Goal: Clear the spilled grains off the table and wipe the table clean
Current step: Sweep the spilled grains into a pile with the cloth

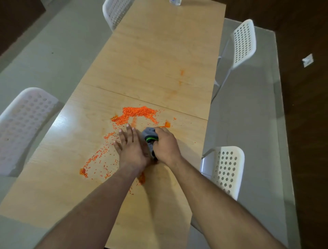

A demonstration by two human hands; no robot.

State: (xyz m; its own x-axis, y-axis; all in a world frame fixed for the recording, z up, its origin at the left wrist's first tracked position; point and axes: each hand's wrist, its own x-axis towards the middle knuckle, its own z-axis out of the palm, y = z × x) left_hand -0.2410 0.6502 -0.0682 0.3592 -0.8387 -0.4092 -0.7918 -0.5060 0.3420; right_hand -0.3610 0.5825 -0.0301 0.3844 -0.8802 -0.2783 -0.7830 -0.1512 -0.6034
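Orange grains lie heaped on the light wooden table, with thinner trails scattered to the left and toward me. My left hand lies flat on the table, fingers straight, just below the heap. Close beside it, my right hand grips a grey cloth with a green and black band, pressed onto the tabletop. A small orange clump sits just beyond the cloth. Faint orange smears mark the far half of the table.
White perforated chairs stand around the table: one at the left, one at the near right, one at the far right, one at the far left. A clear bottle stands at the far end.
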